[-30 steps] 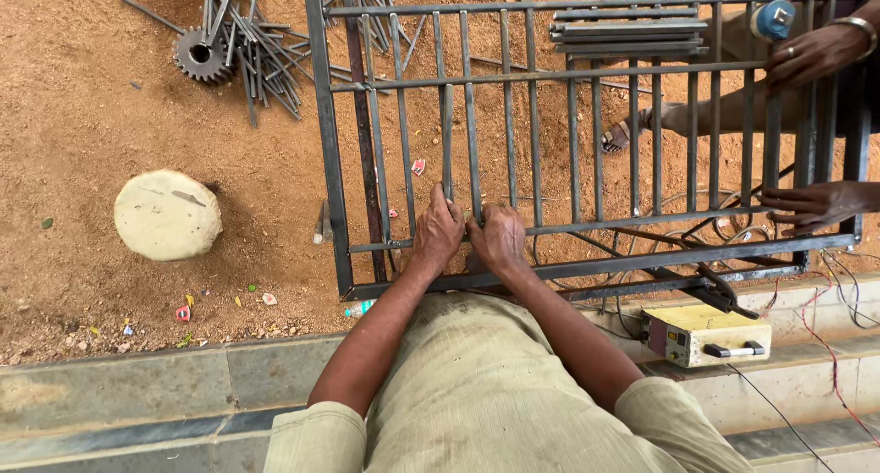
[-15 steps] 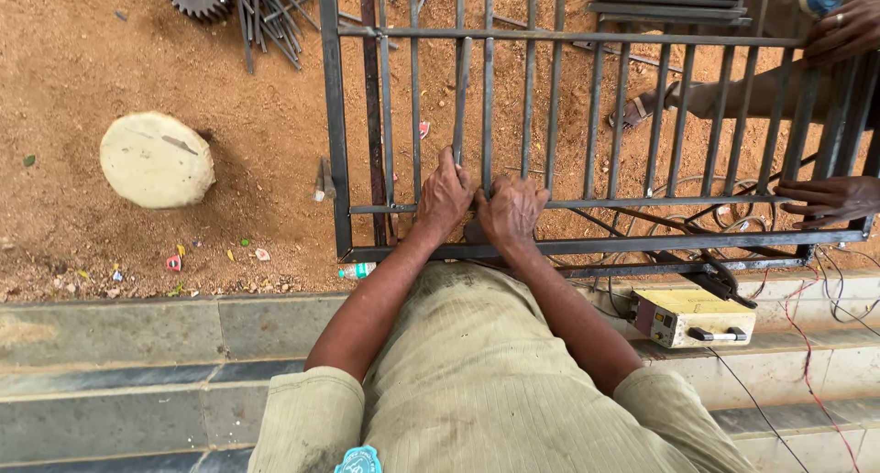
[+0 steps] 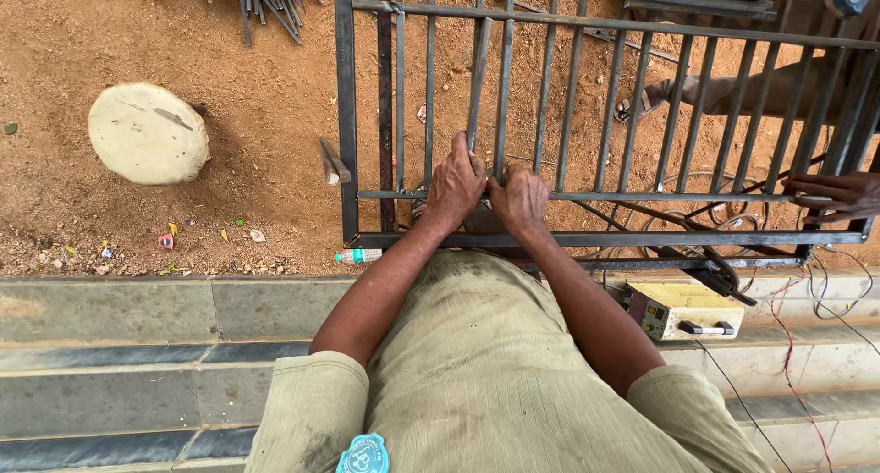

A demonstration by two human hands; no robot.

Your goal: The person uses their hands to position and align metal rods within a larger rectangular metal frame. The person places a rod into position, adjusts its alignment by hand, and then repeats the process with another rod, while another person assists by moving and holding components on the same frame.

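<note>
Two upright bars [image 3: 486, 79] of the metal grille [image 3: 346, 115] are gripped by the left hand [image 3: 456, 181] and right hand [image 3: 520, 196], so fingers could be pinched if the co-worker's hand [image 3: 839, 195] shifts it.

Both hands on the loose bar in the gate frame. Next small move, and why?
Probably nudge the bar upright. Left hand and right hand grip at the lower rail, and the bar leans against its parallel neighbours, top tilted right. Squaring it would match their spacing.

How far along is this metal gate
The gate frame and most upright bars look fitted. Left hand and right hand grip a middle bar near the lower rail. Loose rods lie unused on the dirt beyond.
</note>
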